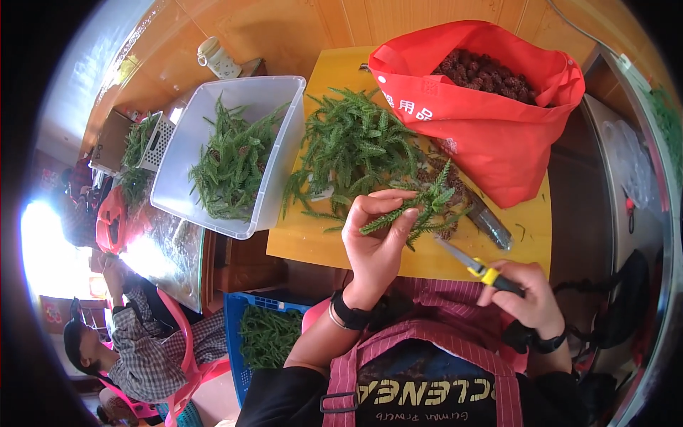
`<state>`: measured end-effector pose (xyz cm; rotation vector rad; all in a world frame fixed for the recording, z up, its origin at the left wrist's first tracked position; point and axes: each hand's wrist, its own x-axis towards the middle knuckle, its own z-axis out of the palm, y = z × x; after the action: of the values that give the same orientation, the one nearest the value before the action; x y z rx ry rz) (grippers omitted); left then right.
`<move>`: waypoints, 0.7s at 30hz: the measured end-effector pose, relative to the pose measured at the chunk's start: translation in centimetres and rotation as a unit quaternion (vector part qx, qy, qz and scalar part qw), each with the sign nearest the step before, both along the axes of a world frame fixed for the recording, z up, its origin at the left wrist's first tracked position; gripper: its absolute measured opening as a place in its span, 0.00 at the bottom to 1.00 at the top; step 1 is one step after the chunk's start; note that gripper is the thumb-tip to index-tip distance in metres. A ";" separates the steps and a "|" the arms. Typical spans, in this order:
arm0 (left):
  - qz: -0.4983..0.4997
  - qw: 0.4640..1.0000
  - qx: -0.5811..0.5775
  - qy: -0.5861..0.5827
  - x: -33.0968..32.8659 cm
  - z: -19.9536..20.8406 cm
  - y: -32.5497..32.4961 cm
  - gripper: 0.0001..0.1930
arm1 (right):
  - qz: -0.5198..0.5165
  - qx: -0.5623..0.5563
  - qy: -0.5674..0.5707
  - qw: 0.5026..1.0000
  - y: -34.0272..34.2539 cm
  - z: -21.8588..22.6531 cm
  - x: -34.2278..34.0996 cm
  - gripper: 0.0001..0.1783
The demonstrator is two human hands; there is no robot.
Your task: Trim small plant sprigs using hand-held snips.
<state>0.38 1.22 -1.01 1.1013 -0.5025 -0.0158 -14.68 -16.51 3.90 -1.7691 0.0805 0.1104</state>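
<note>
My left hand pinches a green artificial pine sprig between thumb and fingers, above the yellow table. In my right hand is a knife with a yellow and black handle. Its grey blade points up and left toward the sprig, apart from it. Beyond my left hand lies a heap of loose green sprigs. Several brown pine cones lie partly hidden behind the held sprig, beside a clear plastic-wrapped bundle.
A red bag full of brown pine cones stands at the far right. At left is a clear plastic bin holding sprigs. A blue crate of greenery stands lower left. Another person sits at a table at far left.
</note>
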 end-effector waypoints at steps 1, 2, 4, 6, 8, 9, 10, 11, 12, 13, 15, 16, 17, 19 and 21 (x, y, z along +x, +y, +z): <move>-0.007 0.999 -0.026 0.025 -0.2 0.2 -0.1 0.10 | 0.024 -0.001 -0.009 1.000 0.6 0.3 0.7 0.11; -0.007 0.999 -0.025 0.024 -0.4 0.4 -0.1 0.10 | 0.015 -0.012 0.001 1.000 1.0 0.2 1.0 0.10; 0.012 0.999 -0.015 0.034 -0.6 0.7 -0.1 0.09 | -0.016 -0.048 -0.033 0.998 1.8 -0.5 1.3 0.10; 0.016 0.999 -0.021 0.043 -0.5 0.1 0.2 0.09 | -0.043 -0.082 -0.061 0.994 2.3 -1.0 1.6 0.10; 0.018 0.998 -0.027 0.052 -0.5 -0.1 0.3 0.08 | -0.090 -0.082 -0.060 0.991 2.7 -1.1 1.7 0.09; 0.008 0.998 -0.038 0.058 -0.6 0.0 0.3 0.08 | -0.089 -0.081 -0.059 0.991 2.8 -1.2 1.8 0.09; -0.002 0.997 -0.050 0.063 -0.7 0.0 0.3 0.08 | -0.086 -0.119 -0.096 0.984 2.9 -1.3 1.9 0.09; -0.003 0.997 -0.050 0.064 -0.7 0.0 0.3 0.08 | -0.085 -0.158 -0.133 0.975 2.9 -1.3 2.1 0.09; -0.017 0.996 -0.061 0.067 -0.7 0.1 0.3 0.08 | -0.087 -0.159 -0.133 0.975 3.0 -1.3 2.2 0.09; -0.030 0.994 -0.072 0.071 -0.8 0.2 0.3 0.08 | -0.088 -0.174 -0.141 0.971 3.0 -1.2 2.3 0.09; -0.041 0.994 -0.074 0.070 -0.8 0.3 0.2 0.08 | -0.091 -0.189 -0.148 0.966 3.2 -1.2 2.6 0.09; -0.050 0.994 -0.075 0.069 -0.8 0.3 0.2 0.08 | -0.098 -0.210 -0.166 0.959 3.3 -1.2 2.8 0.09; -0.051 0.994 -0.074 0.069 -0.8 0.2 0.1 0.08 | -0.104 -0.230 -0.185 0.950 3.4 -1.1 3.0 0.10; -0.072 0.990 -0.096 0.073 -0.8 0.1 0.0 0.09 | -0.108 -0.255 -0.206 0.939 3.6 -1.1 3.3 0.11; -0.080 0.989 -0.100 0.079 -0.8 0.1 0.2 0.09 | -0.114 -0.279 -0.227 0.926 4.0 -1.2 3.6 0.12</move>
<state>-0.38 1.39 -0.96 0.8532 -0.4380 -0.1875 -11.12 -12.55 2.75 -2.2923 -0.0232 -0.5408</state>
